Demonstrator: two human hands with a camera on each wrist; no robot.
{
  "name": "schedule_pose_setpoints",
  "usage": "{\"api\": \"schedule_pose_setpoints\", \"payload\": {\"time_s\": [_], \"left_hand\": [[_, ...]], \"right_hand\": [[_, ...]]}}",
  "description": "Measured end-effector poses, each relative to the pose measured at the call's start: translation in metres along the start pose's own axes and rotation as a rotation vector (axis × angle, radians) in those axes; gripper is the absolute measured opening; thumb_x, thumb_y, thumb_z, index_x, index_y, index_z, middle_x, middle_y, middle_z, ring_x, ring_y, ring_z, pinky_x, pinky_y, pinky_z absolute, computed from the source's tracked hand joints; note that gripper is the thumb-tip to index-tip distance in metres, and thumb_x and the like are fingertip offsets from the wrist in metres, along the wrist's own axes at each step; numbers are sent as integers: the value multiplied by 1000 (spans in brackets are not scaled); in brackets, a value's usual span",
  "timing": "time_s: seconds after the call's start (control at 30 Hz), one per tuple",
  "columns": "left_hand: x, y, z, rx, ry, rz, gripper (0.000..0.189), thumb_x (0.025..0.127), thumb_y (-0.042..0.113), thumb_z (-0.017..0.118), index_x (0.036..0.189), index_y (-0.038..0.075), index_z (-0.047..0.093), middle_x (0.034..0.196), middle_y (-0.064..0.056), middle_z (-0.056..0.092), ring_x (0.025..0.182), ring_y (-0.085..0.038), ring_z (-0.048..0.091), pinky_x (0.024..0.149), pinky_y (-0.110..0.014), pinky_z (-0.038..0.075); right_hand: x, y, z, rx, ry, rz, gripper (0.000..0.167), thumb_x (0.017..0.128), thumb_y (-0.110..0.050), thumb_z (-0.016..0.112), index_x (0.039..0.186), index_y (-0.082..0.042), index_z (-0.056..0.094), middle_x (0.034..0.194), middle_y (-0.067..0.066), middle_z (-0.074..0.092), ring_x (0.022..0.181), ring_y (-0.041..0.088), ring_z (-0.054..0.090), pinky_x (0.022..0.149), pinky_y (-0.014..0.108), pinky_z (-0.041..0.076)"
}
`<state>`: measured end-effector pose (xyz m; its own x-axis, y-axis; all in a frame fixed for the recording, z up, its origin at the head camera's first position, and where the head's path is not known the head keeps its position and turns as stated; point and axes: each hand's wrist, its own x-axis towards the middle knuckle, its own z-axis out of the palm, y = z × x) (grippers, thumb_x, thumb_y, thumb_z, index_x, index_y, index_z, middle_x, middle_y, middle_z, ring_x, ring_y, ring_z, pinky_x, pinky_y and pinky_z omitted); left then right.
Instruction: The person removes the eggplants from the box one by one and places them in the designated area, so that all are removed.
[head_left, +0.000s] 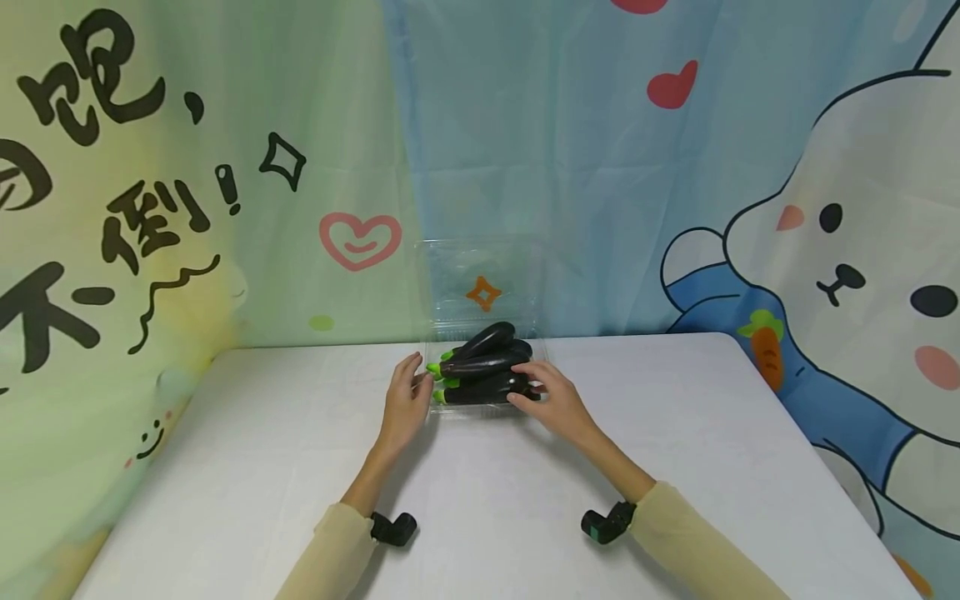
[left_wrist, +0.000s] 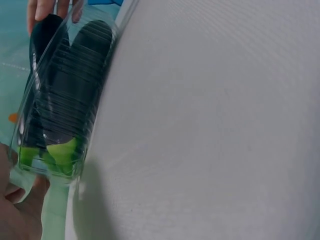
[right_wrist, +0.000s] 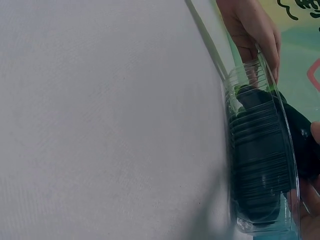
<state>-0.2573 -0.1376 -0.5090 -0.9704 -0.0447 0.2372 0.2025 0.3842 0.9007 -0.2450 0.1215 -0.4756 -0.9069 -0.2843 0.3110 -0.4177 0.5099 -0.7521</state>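
Several dark eggplants with green stem ends lie piled in a clear plastic clamshell box near the table's far edge. Their stems point left, and the lid stands raised behind them. At the box's left end is my left hand, its fingers touching the end wall; the left wrist view shows its thumb by that end. My right hand holds the rounded right end of the front eggplant between thumb and fingers. Part of that end is hidden by the hand.
A white table carries the box. Directly behind it hangs a printed cloth with hearts, black writing and a white cartoon animal. Small black wrist cameras sit at both cuffs.
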Motion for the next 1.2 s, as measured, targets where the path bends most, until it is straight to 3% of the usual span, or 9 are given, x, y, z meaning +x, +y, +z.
{"api": "schedule_pose_setpoints", "payload": {"time_s": [0.23,0.57,0.8,1.2], "left_hand": [[-1,2,0,23,17,24,47,101,16,47,142,-7,41,151,-20,37,120,-36,58,102,-47,48],[-1,4,1,16,4,-9,48,102,17,46,143,-6,40,151,-19,36,122,-35,57,104,-46,47],[-1,3,1,20,10,3,48,102,16,47,143,-6,40,151,-20,37,122,-35,57,103,-46,47],[-2,6,4,18,33,29,47,100,10,47,141,-10,40,149,-23,37,119,-35,59,100,-46,50]], "right_hand": [[1,0,2,-27,1,0,46,84,-21,75,127,-8,61,125,13,59,107,26,57,85,40,56],[6,-5,1,-24,-54,-11,47,84,-22,75,128,-10,62,127,14,56,115,30,57,90,46,54],[12,-9,4,-76,-103,-46,48,84,-25,75,129,-12,62,126,11,56,113,28,57,88,44,52],[19,-6,13,-144,-139,-52,49,83,-32,75,128,-15,64,119,9,56,111,27,56,96,50,48]]}}
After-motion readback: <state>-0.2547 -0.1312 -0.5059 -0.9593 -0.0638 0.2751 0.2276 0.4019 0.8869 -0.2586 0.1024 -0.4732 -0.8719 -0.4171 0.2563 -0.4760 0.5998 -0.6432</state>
